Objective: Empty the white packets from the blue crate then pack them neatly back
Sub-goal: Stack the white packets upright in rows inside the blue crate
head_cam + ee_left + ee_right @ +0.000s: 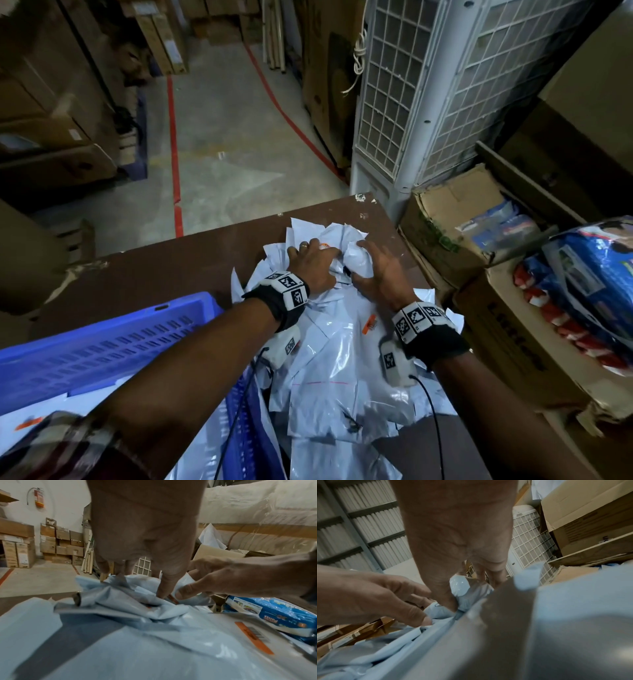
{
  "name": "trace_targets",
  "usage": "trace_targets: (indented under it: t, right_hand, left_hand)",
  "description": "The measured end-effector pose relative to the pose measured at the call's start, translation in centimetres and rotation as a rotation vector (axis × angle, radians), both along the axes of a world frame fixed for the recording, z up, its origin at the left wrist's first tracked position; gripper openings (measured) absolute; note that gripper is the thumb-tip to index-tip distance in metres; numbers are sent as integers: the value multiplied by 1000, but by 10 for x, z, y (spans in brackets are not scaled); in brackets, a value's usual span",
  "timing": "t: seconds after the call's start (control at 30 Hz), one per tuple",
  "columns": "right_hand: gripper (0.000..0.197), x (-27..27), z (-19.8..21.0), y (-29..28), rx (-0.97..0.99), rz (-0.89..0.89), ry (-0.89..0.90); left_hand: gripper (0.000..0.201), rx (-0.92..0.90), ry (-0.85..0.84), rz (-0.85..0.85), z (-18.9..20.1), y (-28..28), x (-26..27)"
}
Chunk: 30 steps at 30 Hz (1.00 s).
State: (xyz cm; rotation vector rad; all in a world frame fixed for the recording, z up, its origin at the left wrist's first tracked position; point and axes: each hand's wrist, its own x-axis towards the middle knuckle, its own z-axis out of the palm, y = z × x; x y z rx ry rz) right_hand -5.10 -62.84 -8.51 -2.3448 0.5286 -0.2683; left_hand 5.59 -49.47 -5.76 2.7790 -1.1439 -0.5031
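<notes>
sleeve (68,442): a checked cuff is seen nearest the lens, on the left forearm, bottom left of the head view.
wrist rigs: two are worn, one per wrist, each with tagged white blocks on a black strap.
blue crate (102,342): one is seen, tipped toward the pile at lower left, its slotted wall turned up; a few white packets are seen at its mouth, the rest of its inside is out of view.
white packets (342,359): too many to count; a loose overlapping heap is spread on the brown table (154,267), its long axis running from the crate's mouth away toward the far edge. orange label strips are seen on at least two.
left hand (313,265): palm down on the far end of the heap, fingers bent into crumpled plastic, thumb tip pressed on a fold in the left wrist view; a ring is worn.
right hand (380,270): just beside the left, fingers and thumb curled round a bunched-up packet (358,257) at the top of the heap.
cardboard boxes (455,236): several are stacked right of the table; the open one holds blue printed packs.
blue pack (589,274): one large printed pack lies on a box at far right.
cooler unit (428,96): one white grilled unit stands behind the table.
floor: two red lines are marked on it.
</notes>
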Motion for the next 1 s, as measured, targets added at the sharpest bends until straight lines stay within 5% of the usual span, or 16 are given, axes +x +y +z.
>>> trace_targets:
  t: [0.2,0.33,0.53,0.67,0.8,1.0]
  right_hand:
    - [66,-19,9,9,82,3,-110]
    - [57,-34,13,11,177,-205,-215]
    - [46,-67,15,4,485,-420,-309]
    - [34,-93,25,7,526,-478,-369]
    - [36,-116,25,11,583,-474,-340]
    - [52,-143,12,26,683,-487,-292]
  left_hand:
    - [36,-14,-155,-37,-11,1,2]
    - [21,-87,-240,-17,-4,3,1]
    - [23,-325,-247,48,15,12,-1]
    - [26,-446,-171,30,28,28,-4]
    - [4,-265,-22,-17,41,51,-15]
    - [9,-159,78,-62,46,90,-50]
